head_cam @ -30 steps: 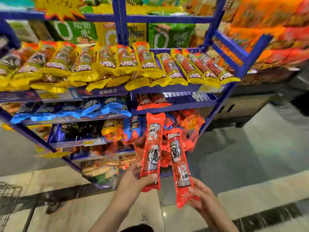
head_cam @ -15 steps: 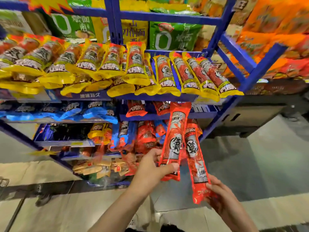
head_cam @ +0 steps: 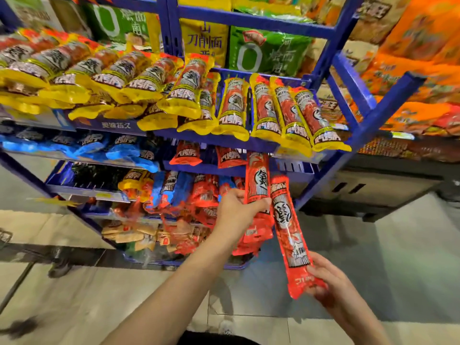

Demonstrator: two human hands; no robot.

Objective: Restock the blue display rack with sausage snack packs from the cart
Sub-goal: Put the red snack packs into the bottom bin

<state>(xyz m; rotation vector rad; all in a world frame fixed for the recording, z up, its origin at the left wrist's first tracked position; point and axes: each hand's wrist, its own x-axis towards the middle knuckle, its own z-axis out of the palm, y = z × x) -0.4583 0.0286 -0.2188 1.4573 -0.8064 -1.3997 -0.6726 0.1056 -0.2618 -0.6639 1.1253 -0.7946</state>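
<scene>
The blue display rack fills the upper view, its tilted shelves lined with sausage snack packs. My left hand grips the lower part of a red sausage pack whose top end reaches the second shelf beside two red packs lying there. My right hand pinches the bottom end of a second red sausage pack, held upright just right of the first. The cart is out of view.
Yellow packs crowd the top tilted shelf, blue packs lie at left on the second one. Mixed red, blue and yellow packs fill the lower shelves. Green noodle bags stand behind. Orange goods sit at right. Tiled floor lies below.
Both hands have risen and moved closer to the rack. The left hand's red pack now reaches the second shelf; the right hand's pack follows beside it.
</scene>
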